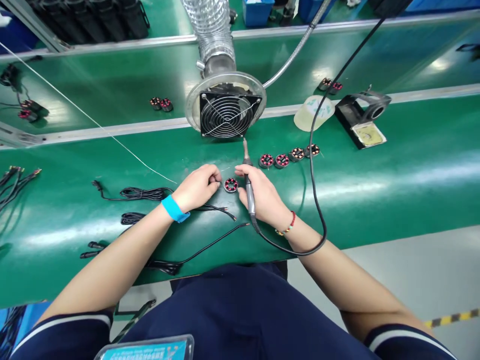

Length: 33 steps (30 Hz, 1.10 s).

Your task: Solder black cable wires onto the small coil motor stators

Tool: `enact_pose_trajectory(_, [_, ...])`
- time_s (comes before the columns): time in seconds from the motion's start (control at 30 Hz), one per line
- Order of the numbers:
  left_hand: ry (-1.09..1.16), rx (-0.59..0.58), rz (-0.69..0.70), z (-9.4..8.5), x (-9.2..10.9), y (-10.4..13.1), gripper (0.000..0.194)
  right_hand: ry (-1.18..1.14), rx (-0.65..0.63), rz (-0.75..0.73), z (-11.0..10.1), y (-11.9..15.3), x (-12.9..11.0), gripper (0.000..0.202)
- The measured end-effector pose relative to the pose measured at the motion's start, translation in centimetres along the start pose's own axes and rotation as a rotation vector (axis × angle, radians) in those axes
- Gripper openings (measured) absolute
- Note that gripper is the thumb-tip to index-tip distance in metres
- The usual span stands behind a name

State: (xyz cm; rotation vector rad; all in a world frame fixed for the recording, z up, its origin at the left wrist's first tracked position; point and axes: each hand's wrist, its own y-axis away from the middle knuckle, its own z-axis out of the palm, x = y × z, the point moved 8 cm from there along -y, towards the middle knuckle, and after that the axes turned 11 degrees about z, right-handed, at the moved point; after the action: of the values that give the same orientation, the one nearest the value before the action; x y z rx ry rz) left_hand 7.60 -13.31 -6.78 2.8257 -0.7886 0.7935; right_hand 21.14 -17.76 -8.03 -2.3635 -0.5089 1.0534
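A small round coil part with red windings (230,185) lies on the green bench between my hands. My left hand (198,186) is at its left, fingers pinched on the end of a thin white solder wire (140,161) that runs in from the upper left. My right hand (260,192) holds a soldering iron (250,195) against the palm, its tip pointing up and away toward the fan; the thumb and fingertips are near the right side of the coil part.
A fume fan (227,115) hangs just beyond my hands. Several coil parts (282,160) stand to the right, near an iron stand (362,117) and a solder-wire roll or tub (314,113). Black cables (146,193) lie at the left. The iron's cord (313,175) loops over my right forearm.
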Motion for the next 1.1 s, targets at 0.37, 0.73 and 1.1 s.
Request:
enact_pose_trajectory(0.37, [0.017, 0.001, -0.021, 1.2, -0.2, 1.1, 0.026, 0.194, 0.112, -0.201, 1.6, 0.4, -1.2, 0.049])
enact_pose_trajectory(0.73, [0.067, 0.046, 0.07, 1.2, 0.4, 1.1, 0.03, 0.325, 0.141, -0.302, 1.0, 1.3, -3.0, 0.039])
enact_pose_trajectory(1.1, [0.228, 0.047, 0.072, 0.9, -0.4, 1.1, 0.027, 0.094, 0.054, -0.247, 0.7, 1.0, -2.2, 0.04])
